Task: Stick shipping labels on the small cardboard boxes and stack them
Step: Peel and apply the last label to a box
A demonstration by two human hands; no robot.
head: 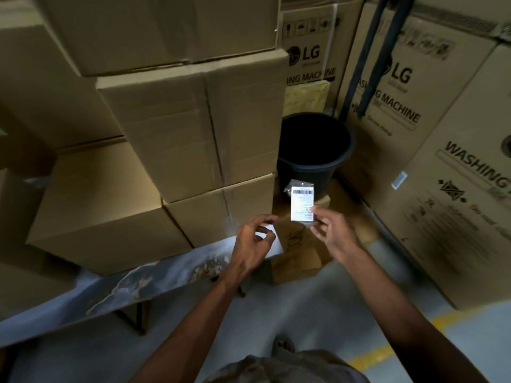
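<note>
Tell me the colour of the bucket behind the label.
Black bucket, seen in the head view, standing behind the white label.

Black bucket (313, 150) beside washing-machine cartons (442, 134)

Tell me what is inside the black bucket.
The black bucket stands open-topped between the cardboard stacks, but its inside shows only darkness, with no contents to make out. Its lower front is partly covered by the label pinched in the right hand.
</note>
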